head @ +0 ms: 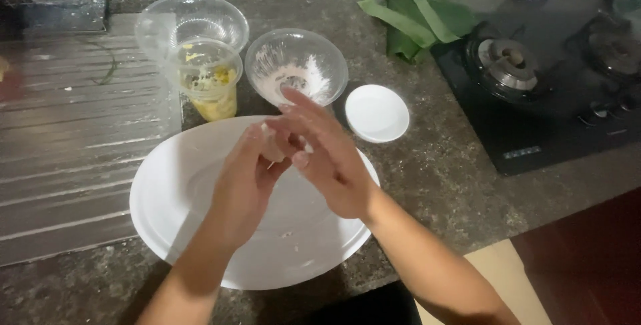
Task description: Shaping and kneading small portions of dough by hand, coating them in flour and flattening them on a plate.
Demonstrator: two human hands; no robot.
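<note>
Left hand: the left hand (244,181) is raised over the big white plate (167,211), fingers curled round a small pale lump of dough (272,148), thumb and fingertips pinching it.
Right hand: the right hand (327,154) meets the left from the other side, fingers nearly straight and spread, its fingertips touching the lump; it looks to press rather than grip, though the blur makes that hard to judge.
Dough: between both hands, in the air above the plate's far half.
Plate: on the stone bench (441,178), a few white smears on its near part.
Behind the plate: a clear bowl with white residue (296,64), a clear cup of yellow pieces (210,84), an empty clear bowl (190,24) behind it.
Right of the bowls: a small white saucer (376,112).
Far side: folded green leaves (417,18) beside a black gas hob (541,78).
Left: a ribbed steel draining board (73,144).
</note>
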